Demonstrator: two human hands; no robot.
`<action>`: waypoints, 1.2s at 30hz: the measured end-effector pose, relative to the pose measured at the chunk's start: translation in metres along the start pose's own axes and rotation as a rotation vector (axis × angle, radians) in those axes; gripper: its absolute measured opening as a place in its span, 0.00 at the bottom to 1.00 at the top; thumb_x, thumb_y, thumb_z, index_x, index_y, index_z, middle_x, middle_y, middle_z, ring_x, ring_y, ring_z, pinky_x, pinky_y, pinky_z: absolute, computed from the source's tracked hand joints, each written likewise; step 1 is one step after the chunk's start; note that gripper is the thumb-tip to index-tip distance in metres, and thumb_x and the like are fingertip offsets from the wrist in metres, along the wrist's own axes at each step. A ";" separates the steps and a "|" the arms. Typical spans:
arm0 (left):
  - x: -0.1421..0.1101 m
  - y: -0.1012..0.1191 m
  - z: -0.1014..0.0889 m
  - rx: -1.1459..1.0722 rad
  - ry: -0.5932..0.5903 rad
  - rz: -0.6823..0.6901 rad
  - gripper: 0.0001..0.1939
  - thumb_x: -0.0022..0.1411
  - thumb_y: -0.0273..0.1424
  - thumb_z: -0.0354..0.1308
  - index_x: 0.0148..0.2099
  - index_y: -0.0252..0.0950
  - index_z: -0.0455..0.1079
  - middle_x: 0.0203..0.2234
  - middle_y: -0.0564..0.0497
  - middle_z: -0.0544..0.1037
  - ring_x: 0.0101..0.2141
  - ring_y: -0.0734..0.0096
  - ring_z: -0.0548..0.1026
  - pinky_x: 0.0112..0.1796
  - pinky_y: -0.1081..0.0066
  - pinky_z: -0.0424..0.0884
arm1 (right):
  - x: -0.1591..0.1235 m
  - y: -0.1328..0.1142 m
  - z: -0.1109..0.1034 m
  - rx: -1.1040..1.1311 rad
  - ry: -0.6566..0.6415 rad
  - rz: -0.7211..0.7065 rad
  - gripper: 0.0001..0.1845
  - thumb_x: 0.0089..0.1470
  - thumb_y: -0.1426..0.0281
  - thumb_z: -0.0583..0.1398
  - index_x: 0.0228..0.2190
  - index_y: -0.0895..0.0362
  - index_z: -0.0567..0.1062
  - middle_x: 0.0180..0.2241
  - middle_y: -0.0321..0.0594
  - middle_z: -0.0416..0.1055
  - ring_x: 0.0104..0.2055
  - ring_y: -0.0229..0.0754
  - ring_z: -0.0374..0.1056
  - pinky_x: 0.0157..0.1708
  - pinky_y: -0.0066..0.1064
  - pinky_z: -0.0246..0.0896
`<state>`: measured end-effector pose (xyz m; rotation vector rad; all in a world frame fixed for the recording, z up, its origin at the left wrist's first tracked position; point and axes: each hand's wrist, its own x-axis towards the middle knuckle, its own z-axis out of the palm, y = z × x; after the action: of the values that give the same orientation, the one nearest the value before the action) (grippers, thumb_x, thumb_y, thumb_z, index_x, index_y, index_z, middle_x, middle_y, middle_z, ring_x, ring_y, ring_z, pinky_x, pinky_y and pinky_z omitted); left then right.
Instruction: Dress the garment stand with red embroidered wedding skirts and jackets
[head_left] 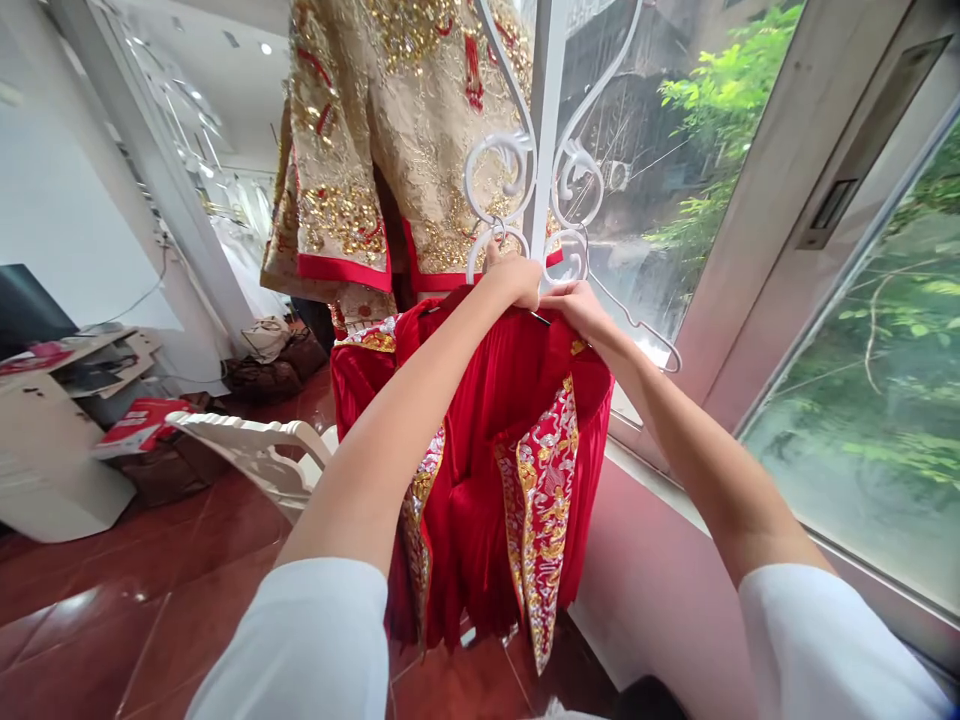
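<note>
A red pleated skirt (495, 390) with embroidered gold and silver panels (551, 470) hangs before me from a hanger (538, 318), whose dark bar shows at the top. My left hand (516, 278) is closed around the upper part of this hanger, just below a metal hook (496, 230) at the white scrolled rack (546, 120). Beside it, my right hand (576, 302) has its fingers pressed together at the hanger's right side, above the skirt's waistband. My left forearm covers part of the skirt, and the exact fingertip contact is partly hidden.
Behind the rack hangs a beige jacket (427, 180) with gold beading and red trim. An empty wire hanger (637, 320) dangles at right, by the window (862, 400). A white chair (255, 440) and a desk (67, 430) stand at left, with bags (274, 370) on the floor.
</note>
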<state>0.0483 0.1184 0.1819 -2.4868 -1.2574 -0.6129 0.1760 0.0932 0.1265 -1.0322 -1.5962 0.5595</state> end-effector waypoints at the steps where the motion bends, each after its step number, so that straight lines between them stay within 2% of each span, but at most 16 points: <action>1: -0.004 0.001 0.000 -0.008 0.021 -0.003 0.07 0.38 0.28 0.66 0.26 0.35 0.75 0.22 0.50 0.72 0.46 0.49 0.67 0.55 0.39 0.40 | -0.006 0.000 0.002 -0.125 0.043 -0.083 0.07 0.41 0.68 0.60 0.18 0.60 0.73 0.20 0.40 0.69 0.25 0.39 0.62 0.29 0.33 0.58; 3: -0.015 0.004 0.001 -0.016 0.097 -0.001 0.02 0.44 0.26 0.63 0.26 0.35 0.75 0.23 0.49 0.73 0.45 0.52 0.68 0.56 0.42 0.41 | -0.022 0.002 0.010 -0.374 0.143 -0.289 0.11 0.48 0.67 0.55 0.24 0.60 0.74 0.26 0.45 0.71 0.32 0.43 0.65 0.36 0.36 0.60; 5: -0.026 0.007 0.004 -0.015 0.183 -0.006 0.03 0.49 0.25 0.59 0.28 0.35 0.75 0.25 0.47 0.74 0.46 0.55 0.68 0.57 0.45 0.41 | -0.041 0.010 0.020 -0.572 0.220 -0.466 0.15 0.51 0.67 0.53 0.37 0.62 0.73 0.38 0.51 0.70 0.43 0.48 0.65 0.44 0.40 0.59; 7: -0.034 0.008 0.007 -0.007 0.247 -0.014 0.04 0.52 0.26 0.58 0.29 0.35 0.75 0.28 0.45 0.75 0.46 0.56 0.68 0.58 0.47 0.40 | -0.055 0.023 0.029 -0.709 0.301 -0.533 0.23 0.50 0.69 0.55 0.48 0.63 0.66 0.49 0.56 0.64 0.51 0.52 0.59 0.50 0.44 0.56; 8: -0.035 0.007 0.009 -0.004 0.268 -0.010 0.04 0.53 0.27 0.58 0.29 0.35 0.75 0.28 0.45 0.75 0.46 0.56 0.68 0.58 0.48 0.40 | -0.060 0.029 0.032 -0.759 0.343 -0.524 0.26 0.48 0.70 0.55 0.51 0.63 0.63 0.51 0.57 0.62 0.53 0.53 0.57 0.51 0.45 0.56; 10: -0.037 0.006 0.012 -0.001 0.292 0.013 0.05 0.55 0.28 0.57 0.29 0.35 0.75 0.29 0.45 0.75 0.45 0.58 0.68 0.59 0.49 0.39 | -0.063 0.041 0.035 -0.821 0.402 -0.465 0.26 0.46 0.74 0.54 0.50 0.63 0.63 0.49 0.57 0.63 0.50 0.54 0.59 0.49 0.47 0.57; 15: -0.037 0.003 0.012 -0.020 0.291 0.048 0.06 0.56 0.29 0.56 0.29 0.35 0.74 0.26 0.48 0.74 0.42 0.60 0.70 0.58 0.49 0.39 | -0.060 0.048 0.023 -0.782 0.379 -0.322 0.10 0.47 0.76 0.50 0.31 0.58 0.68 0.31 0.47 0.68 0.35 0.46 0.63 0.38 0.38 0.59; 18: -0.038 0.004 0.010 -0.054 0.297 0.059 0.07 0.56 0.28 0.56 0.28 0.35 0.74 0.26 0.47 0.75 0.41 0.60 0.70 0.57 0.50 0.43 | -0.059 0.042 0.011 -0.586 0.446 -0.228 0.06 0.49 0.72 0.50 0.26 0.55 0.66 0.25 0.40 0.67 0.28 0.41 0.61 0.32 0.33 0.56; 21: -0.039 0.005 0.008 -0.119 0.304 0.071 0.09 0.56 0.29 0.54 0.26 0.35 0.73 0.26 0.47 0.76 0.40 0.61 0.71 0.55 0.50 0.48 | -0.053 0.038 0.001 -0.305 0.532 -0.124 0.06 0.47 0.68 0.51 0.22 0.54 0.63 0.22 0.36 0.64 0.26 0.39 0.59 0.29 0.29 0.55; 24: -0.039 0.007 0.006 -0.139 0.286 0.071 0.09 0.56 0.29 0.53 0.27 0.36 0.74 0.26 0.49 0.77 0.38 0.61 0.72 0.53 0.51 0.51 | -0.046 0.036 -0.003 -0.071 0.544 -0.020 0.07 0.47 0.69 0.50 0.20 0.54 0.60 0.20 0.34 0.60 0.24 0.37 0.57 0.26 0.27 0.54; 26: -0.039 0.007 0.004 -0.125 0.256 0.095 0.08 0.54 0.29 0.54 0.30 0.37 0.75 0.26 0.50 0.77 0.37 0.62 0.73 0.53 0.50 0.50 | -0.046 0.035 -0.002 -0.019 0.541 -0.018 0.06 0.46 0.69 0.49 0.20 0.54 0.60 0.20 0.33 0.60 0.24 0.37 0.57 0.25 0.27 0.54; 30: -0.040 0.006 0.002 -0.118 0.194 0.170 0.09 0.50 0.32 0.58 0.34 0.41 0.77 0.27 0.53 0.79 0.37 0.61 0.74 0.54 0.49 0.46 | -0.061 0.031 0.005 -0.168 0.495 -0.182 0.05 0.48 0.68 0.50 0.25 0.54 0.64 0.25 0.37 0.66 0.29 0.39 0.61 0.31 0.29 0.58; 32: -0.041 0.004 0.003 -0.124 0.201 0.172 0.07 0.51 0.31 0.57 0.32 0.41 0.77 0.27 0.53 0.79 0.37 0.62 0.74 0.55 0.49 0.44 | -0.070 0.032 0.010 -0.343 0.464 -0.256 0.07 0.51 0.68 0.49 0.27 0.55 0.65 0.29 0.40 0.69 0.32 0.41 0.63 0.34 0.32 0.59; 36: -0.045 0.000 0.006 -0.200 0.253 0.192 0.11 0.54 0.25 0.52 0.30 0.39 0.77 0.30 0.52 0.79 0.38 0.63 0.73 0.56 0.48 0.43 | -0.077 0.034 0.017 -0.765 0.505 -0.312 0.10 0.54 0.64 0.53 0.33 0.57 0.68 0.34 0.48 0.70 0.38 0.47 0.62 0.35 0.36 0.57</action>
<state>0.0259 0.0901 0.1548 -2.5464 -0.8914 -1.0075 0.1725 0.0481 0.0540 -1.3011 -1.4733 -0.5430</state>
